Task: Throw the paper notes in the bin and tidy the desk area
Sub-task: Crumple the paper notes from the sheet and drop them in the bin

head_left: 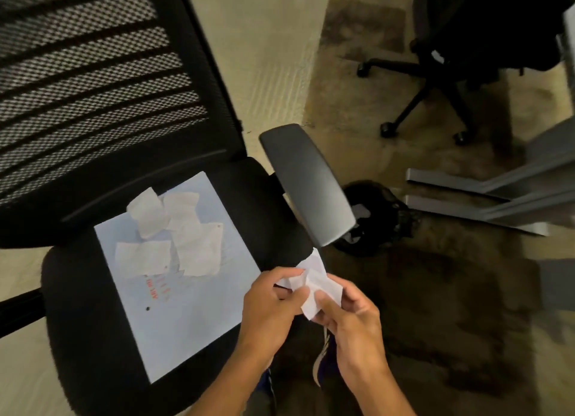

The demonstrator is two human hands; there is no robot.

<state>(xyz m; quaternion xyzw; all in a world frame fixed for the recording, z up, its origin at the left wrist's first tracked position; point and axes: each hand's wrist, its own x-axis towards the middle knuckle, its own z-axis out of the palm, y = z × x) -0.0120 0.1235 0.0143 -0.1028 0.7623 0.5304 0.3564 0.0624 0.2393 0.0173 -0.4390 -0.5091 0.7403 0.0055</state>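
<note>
**Both hands on the crumpled note, just off the chair's edge**

And we've got the crumpled paper note right between our two hands, held in the air just past the front right corner of the chair seat. Our left hand has its fingers curled in, thumb and fingertips pinching the note's left side. Our right hand closes on it from the other side, thumb pressed against the lower white fold. The paper is creased and bunched, a corner poking up toward the armrest.

Out on the seat, four more paper notes lie in a loose cluster, overlapping one another, all resting on a pale blue sheet that carries some red lettering and a dark dot. That sheet sits flat on the black cushion, in front of the mesh backrest.

Past the armrest, down on the carpet, we see the black bin with a dark liner and a few pale scraps inside. Grey desk legs stand just beside it, and a second office chair waits well apart at the top right
</note>
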